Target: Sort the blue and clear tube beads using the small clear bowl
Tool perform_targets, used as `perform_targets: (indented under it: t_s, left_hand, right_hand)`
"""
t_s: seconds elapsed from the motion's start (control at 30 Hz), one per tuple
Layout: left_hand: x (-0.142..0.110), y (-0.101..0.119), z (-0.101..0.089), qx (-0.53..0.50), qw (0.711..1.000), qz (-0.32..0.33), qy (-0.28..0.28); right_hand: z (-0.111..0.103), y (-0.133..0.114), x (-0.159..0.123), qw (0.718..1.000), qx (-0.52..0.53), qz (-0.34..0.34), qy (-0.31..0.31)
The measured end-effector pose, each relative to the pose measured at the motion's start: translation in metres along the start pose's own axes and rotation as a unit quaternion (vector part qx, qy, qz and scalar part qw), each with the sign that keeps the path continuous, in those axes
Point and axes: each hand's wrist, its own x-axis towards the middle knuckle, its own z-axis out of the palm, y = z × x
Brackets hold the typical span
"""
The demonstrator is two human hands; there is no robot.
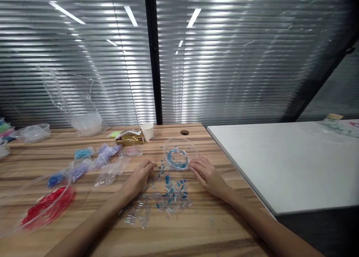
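A clear round plastic container (193, 149) with blue tube-shaped beads inside stands in the middle of the wooden table. My right hand (207, 174) is at its right front rim, the thumb and fingers closed together there. On the other side, my left hand (140, 177) rests just above the tabletop, its fingers bent and pressed together; whether a bead is between the fingertips is too small to see. Loose blue and clear tube beads (171, 193) lie scattered between my forearms, and a few trail up to the container's left side.
At the left, a clear round tub holds red strands or beads (49, 206). Small bags of purple beads (105, 156), a blue bag (55, 179), a gold packet (130, 138) and a paper cup (147, 131) stand behind. A white table (286, 163) adjoins at right.
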Motion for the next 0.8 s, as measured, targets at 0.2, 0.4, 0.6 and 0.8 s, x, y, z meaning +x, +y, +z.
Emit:
perform_targets:
  t_s: [0.2, 0.4, 0.6, 0.8]
  left_hand:
    - [0.0004, 0.0019, -0.0011, 0.001, 1.000, 0.010, -0.003]
    - [-0.0006, 0.0042, -0.0018, -0.003, 1.000, 0.013, -0.020]
    - [-0.0007, 0.0049, -0.0031, -0.005, 0.999, 0.008, -0.032]
    - [-0.0009, 0.0069, -0.0046, 0.003, 0.999, 0.013, -0.032]
  right_hand:
    - [0.0014, 0.0004, -0.0010, 1.000, 0.003, 0.000, -0.010]
    - [0.0007, 0.0008, -0.0010, 1.000, 0.003, -0.001, -0.011]
    - [-0.0004, 0.0007, -0.0005, 1.000, 0.003, 0.000, -0.009]
    - [-0.0002, 0.0009, -0.0013, 1.000, 0.013, 0.007, -0.027]
